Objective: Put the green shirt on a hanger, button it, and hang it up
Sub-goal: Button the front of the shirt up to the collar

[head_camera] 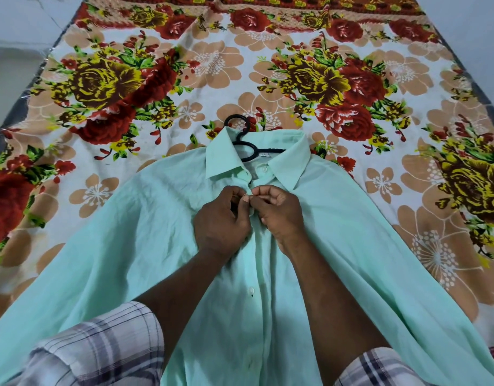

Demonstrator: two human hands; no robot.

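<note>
Left hand (220,215) and right hand (279,210) pinch the thin pale-green collared shirt (156,232) between curled fingertips (244,199), where slack fabric may slip out before the fastening catches.

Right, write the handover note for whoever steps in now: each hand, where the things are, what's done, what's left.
Left hand and right hand: both pinch the front edges of the green shirt just below the collar, at a button.
Shirt: flat, front up, on the floral bedsheet.
Black hanger: inside the shirt, hook out past the collar.
Done: hanger in.
Left: finish the buttons (the lower ones are unclear), then hang it up.
</note>
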